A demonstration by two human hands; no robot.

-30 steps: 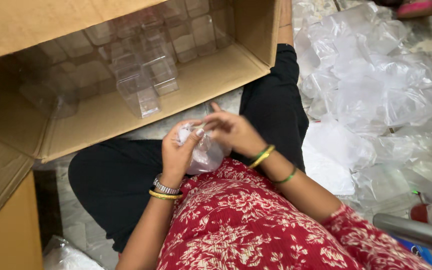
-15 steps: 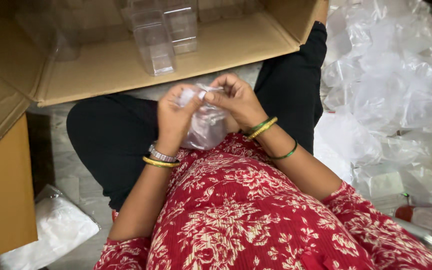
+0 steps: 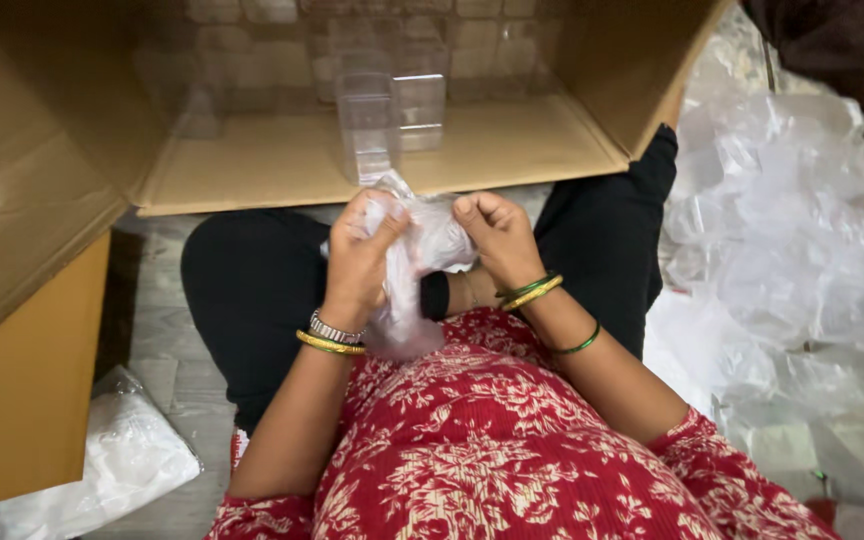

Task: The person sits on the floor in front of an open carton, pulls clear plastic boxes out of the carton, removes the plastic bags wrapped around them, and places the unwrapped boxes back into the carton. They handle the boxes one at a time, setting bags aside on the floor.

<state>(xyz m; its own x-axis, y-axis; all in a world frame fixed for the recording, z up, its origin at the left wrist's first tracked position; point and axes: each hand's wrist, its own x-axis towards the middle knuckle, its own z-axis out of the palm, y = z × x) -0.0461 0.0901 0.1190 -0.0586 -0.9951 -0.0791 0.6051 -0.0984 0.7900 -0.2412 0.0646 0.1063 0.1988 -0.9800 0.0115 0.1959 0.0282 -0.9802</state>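
Head view, looking down at a seated person in a red floral top and black trousers, legs crossed on a tiled floor. Both hands are raised in front of the lap, holding 1 clear plastic bag (image 3: 414,270) between them, just below the near flap of a large open cardboard box (image 3: 282,160). Left hand (image 3: 364,255): fingers curled and pressed together around the bag's left side, thumb pinching the crumpled film near its top. Right hand (image 3: 497,235): fingers bent inward into a loose fist, fingertips gripping the bag's right upper edge. The bag's twisted top pokes up between the 2 hands; its lower part hangs down against the left wrist and rests on the red top. What is inside the bag cannot be made out. The left wrist carries a silver band and a gold bangle (image 3: 330,343); the right forearm carries gold and green bangles (image 3: 529,290) and 1 more green bangle higher up the arm. Inside the box stand clear rectangular plastic containers (image 3: 367,125), the nearest 2 on the flap just beyond the hands, not touching them. A heap of crumpled clear plastic (image 3: 802,260) lies to the right; a white filled bag (image 3: 122,460) lies at lower left beside the box.
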